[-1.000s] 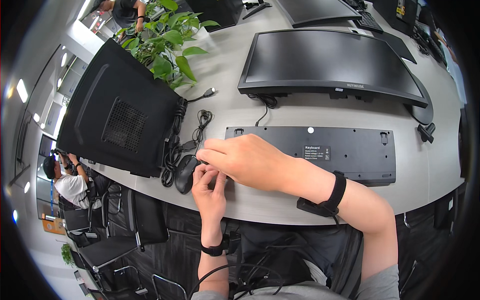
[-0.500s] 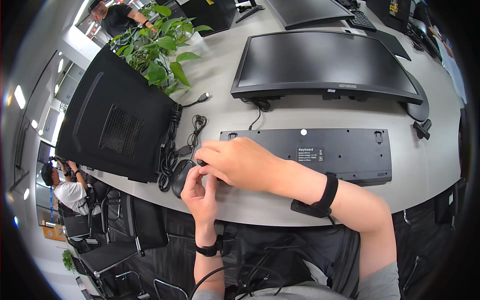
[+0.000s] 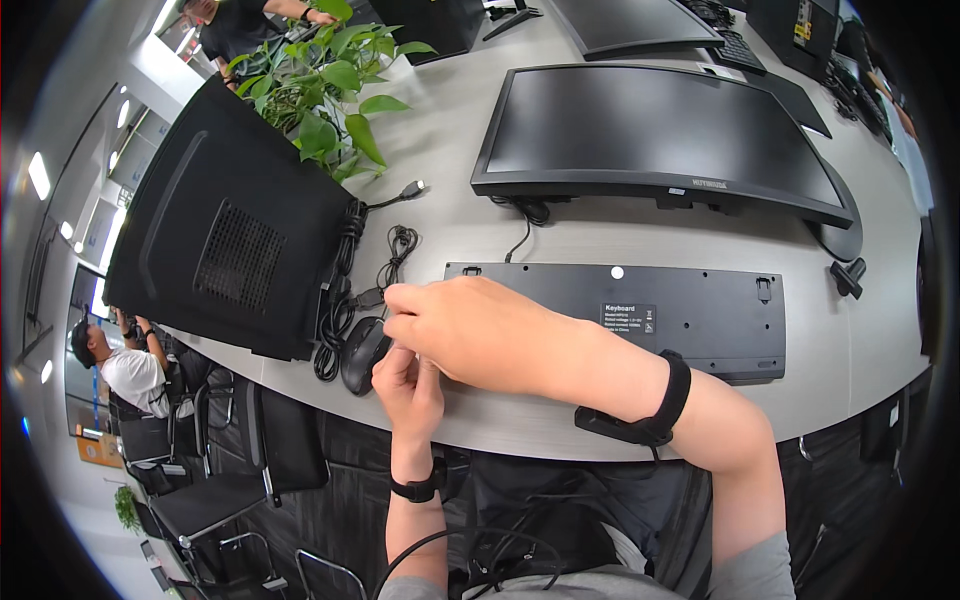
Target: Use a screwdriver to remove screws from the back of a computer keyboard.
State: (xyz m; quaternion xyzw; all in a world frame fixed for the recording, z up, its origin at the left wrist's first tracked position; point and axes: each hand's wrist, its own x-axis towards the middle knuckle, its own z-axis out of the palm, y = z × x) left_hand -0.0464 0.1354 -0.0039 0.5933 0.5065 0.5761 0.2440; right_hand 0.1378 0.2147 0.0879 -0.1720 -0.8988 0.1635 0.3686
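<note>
My right hand point(image 3: 465, 325) reaches across from the right, fingers bent in a pinch, directly over my left hand point(image 3: 410, 390). The left fingers are closed too, and the hands meet at the fingertips. Whatever they hold is hidden now. Just left of them lies a black computer mouse point(image 3: 364, 356) on the table. A black keyboard point(image 3: 715, 322) rests face down, its label and folded feet showing; my right hand and forearm cover part of its left side.
A black computer case point(image 3: 225, 215) stands at left, with bundled cables point(image 3: 336, 315) beside it. Behind are a monitor point(image 3: 650, 130) and a leafy plant point(image 3: 335, 90). Chairs point(image 3: 285, 440) stand below the table point(image 3: 870, 330). Two people are at far left and behind the plant.
The small dark piece visible between my fingers earlier is now hidden behind my right hand. My hands have shifted slightly, and the person behind the plant has moved an arm.
</note>
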